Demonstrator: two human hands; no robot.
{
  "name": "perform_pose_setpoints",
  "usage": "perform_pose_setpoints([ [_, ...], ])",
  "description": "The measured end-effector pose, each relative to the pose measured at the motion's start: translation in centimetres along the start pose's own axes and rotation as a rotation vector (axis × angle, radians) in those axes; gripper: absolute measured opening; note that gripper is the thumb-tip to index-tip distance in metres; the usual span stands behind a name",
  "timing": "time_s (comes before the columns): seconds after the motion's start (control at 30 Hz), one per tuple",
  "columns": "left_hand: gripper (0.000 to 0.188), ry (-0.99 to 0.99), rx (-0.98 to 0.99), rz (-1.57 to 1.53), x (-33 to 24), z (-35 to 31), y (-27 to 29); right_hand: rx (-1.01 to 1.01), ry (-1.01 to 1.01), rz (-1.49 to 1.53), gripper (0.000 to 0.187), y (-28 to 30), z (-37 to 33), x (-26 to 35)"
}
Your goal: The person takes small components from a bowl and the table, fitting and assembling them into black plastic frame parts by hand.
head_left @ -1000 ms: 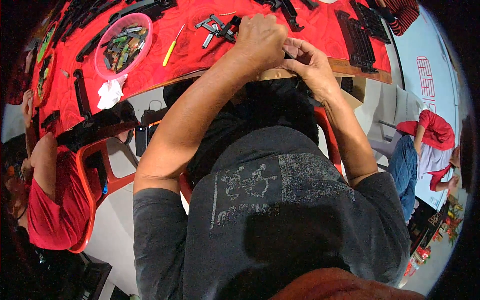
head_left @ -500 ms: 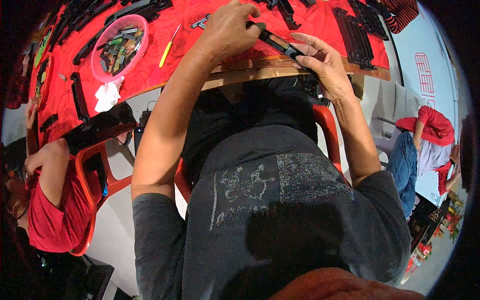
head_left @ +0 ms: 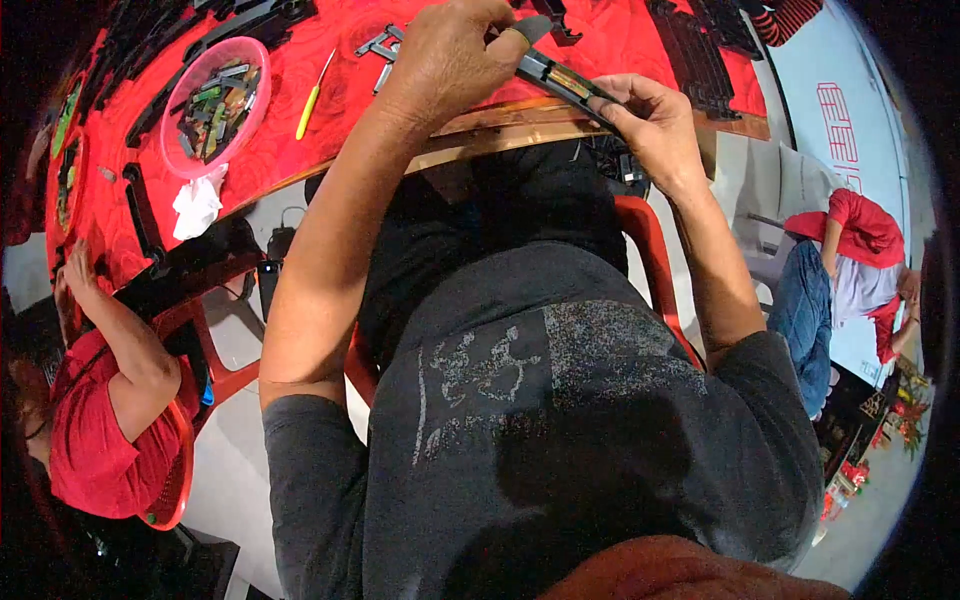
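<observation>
A long, narrow black part (head_left: 540, 66) with a copper-coloured strip along its inside slants between my hands above the table's near edge. My right hand (head_left: 655, 130) is closed on its lower right end, thumb on top and fingers beneath. At the upper left end, my left hand (head_left: 455, 65) is closed, and a rounded dark grey piece (head_left: 532, 28) sticks out from its fingers against the part. What that piece is, and how far it reaches into the grip, stays hidden. Beside my left hand lie small silver metal pieces (head_left: 381, 46) on the red tablecloth.
A pink bowl (head_left: 262, 110) holds many small parts. Near it are a yellow-handled pointed tool (head_left: 308, 112), a crumpled white tissue (head_left: 198, 203) and long black parts (head_left: 695, 65). A person in red (head_left: 115, 420) sits at the left; another person (head_left: 860, 230) is at the right.
The black part lies slightly lower in view, and more of its copper-coloured strip shows. More of the dark grey piece is visible. The person at the left has an arm stretched toward the table.
</observation>
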State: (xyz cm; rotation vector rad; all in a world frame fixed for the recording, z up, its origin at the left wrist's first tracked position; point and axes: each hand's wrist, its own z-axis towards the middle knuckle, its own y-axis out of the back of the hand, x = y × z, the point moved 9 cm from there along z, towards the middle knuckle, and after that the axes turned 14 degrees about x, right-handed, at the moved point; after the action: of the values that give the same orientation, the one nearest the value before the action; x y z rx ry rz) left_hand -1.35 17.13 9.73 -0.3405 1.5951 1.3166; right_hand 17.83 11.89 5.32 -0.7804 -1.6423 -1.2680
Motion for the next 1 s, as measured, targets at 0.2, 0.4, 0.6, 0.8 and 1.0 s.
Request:
perform_pose_setpoints([
  [0.2,0.031,-0.119,-0.068,0.087,-1.2,-0.5,0.2,-0.045,0.027,-0.152,0.015,0.3,-0.9,1.0],
  [0.4,0.029,-0.175,-0.126,0.086,-1.6,-1.0,0.5,-0.063,0.102,-0.090,0.017,0.2,-1.0,1.1],
  [0.6,0.026,-0.182,-0.163,0.053,-1.3,-1.4,0.8,-0.024,0.026,-0.110,0.015,0.0,-0.7,0.8],
  [0.8,0.030,-0.201,-0.288,0.093,-1.2,-1.7,2.0,-0.512,0.534,-0.666,0.015,1.9,-4.1,7.4],
  [1.0,0.036,-0.549,-0.532,-0.094,-2.8,-3.3,3.0,-0.244,0.028,0.051,0.025,-0.6,-3.8,3.1],
])
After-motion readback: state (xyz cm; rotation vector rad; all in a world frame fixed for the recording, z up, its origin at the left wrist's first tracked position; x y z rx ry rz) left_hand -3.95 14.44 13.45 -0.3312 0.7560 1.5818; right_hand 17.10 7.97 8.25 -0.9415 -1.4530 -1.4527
